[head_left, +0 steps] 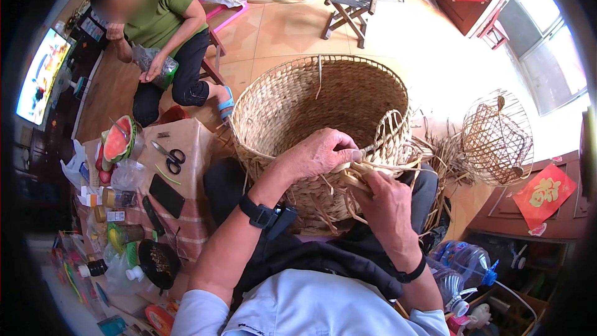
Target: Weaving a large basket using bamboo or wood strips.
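A large round woven straw basket [292, 102] stands between my knees, its wide mouth tilted up toward me. At its near rim my left hand [317, 154] is closed, thumb and fingers pinching a pale straw strand. Just to the right, my right hand [384, 200] is closed round straw strands [349, 177] at the same rim, its fingertips partly hidden. Loose ends hang down the basket's near outer side. On the right part of the rim, a loop of woven straw [390, 126] rises, and one thin strand [319, 78] hangs from the far edge.
At left, a cloth-covered table [198, 177] holds scissors [169, 157], a dark phone [166, 196], cut watermelon [118, 142] and several jars. A seated person [168, 31] holds a bag. Loose straw [449, 152] and an openwork basket [497, 137] lie right; a folding stool [351, 6] stands beyond.
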Tool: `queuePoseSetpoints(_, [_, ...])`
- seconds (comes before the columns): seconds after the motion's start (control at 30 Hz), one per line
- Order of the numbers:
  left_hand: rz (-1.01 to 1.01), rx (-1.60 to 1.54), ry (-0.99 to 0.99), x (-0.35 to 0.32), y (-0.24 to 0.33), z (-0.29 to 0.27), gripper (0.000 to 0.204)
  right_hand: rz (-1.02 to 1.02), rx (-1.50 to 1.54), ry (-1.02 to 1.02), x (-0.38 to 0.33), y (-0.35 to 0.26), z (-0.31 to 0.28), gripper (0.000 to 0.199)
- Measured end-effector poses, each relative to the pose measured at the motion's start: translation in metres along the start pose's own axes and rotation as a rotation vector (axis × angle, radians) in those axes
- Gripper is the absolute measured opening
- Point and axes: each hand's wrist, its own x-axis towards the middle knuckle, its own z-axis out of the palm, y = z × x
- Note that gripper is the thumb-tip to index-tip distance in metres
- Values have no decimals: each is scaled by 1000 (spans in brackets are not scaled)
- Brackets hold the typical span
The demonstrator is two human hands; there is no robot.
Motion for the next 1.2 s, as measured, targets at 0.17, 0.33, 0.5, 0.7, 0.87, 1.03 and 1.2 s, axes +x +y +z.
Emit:
queuePoseSetpoints(0.17, [11, 15, 16, -2, 3, 0, 37, 74, 55, 0, -6, 8, 27, 25])
queuePoseSetpoints(0.33, [19, 30, 13, -1, 2, 1, 36, 288, 847, 55, -18, 19, 47, 23])
queuePoseSetpoints(0.5, [18, 46, 19, -2, 1, 1, 36, 333, 623, -160, -17, 18, 23, 23])
queuePoseSetpoints(0.7, [-28, 31, -36, 1, -1, 0, 33, 143, 555, -249, -13, 14, 5, 19])
queuePoseSetpoints(0.87, [-35, 42, -49, 0, 1, -2, 34, 138, 16, -424, 12, 0, -34, 24])
queuePoseSetpoints(1.03, [-66, 32, -73, -3, 6, -3, 36, -245, -214, -265, 27, 2, -37, 14])
queuePoseSetpoints(1.2, [-84, 107, -92, 2, 7, -4, 39, -264, -199, -53, 36, 28, -14, 7])
